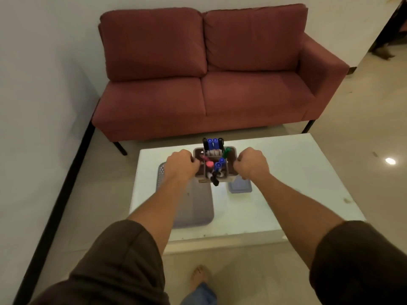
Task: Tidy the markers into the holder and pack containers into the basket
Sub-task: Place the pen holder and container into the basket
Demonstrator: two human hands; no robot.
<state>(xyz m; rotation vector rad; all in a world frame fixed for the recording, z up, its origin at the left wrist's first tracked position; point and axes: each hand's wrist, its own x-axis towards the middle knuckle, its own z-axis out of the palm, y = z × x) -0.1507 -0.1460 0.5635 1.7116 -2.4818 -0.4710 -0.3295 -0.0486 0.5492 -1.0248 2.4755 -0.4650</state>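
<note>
Gripping the marker holder (214, 164) from both sides, we keep it level so the upright markers (213, 143) stay in their compartments. Our left hand (181, 165) curls over its left wall, our right hand (251, 165) over the right; whether it rests on the glossy white table (286, 172) or hangs above it, we cannot tell. A grey perforated plastic basket (193, 208) lies beneath our left forearm, and a pale blue rectangular container (240, 187) sits just beside the holder.
</note>
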